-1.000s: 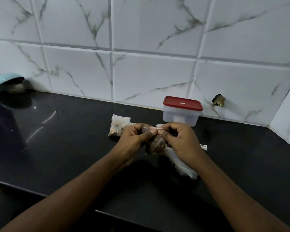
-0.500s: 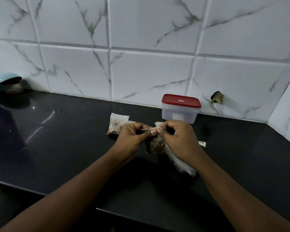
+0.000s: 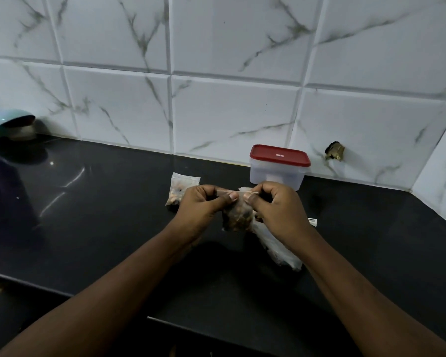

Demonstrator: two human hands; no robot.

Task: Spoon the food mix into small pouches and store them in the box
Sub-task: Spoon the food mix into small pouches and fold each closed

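A small clear pouch (image 3: 237, 219) with brown food mix hangs between my hands above the black counter. My left hand (image 3: 204, 207) and my right hand (image 3: 276, 210) both pinch its top strip with thumb and fingers. A second filled pouch (image 3: 179, 188) lies on the counter behind my left hand. The clear box with a red lid (image 3: 280, 166) stands shut against the wall, just behind my right hand. A larger clear bag (image 3: 278, 247) lies under my right wrist.
The black counter (image 3: 101, 215) meets a white marble-tiled wall at the back and right. A light blue rounded object (image 3: 9, 122) sits at the far left by the wall. A small white piece (image 3: 312, 222) lies right of my right hand.
Both hands keep pinching the pouch's top strip in nearly the same place. The view has shifted slightly.
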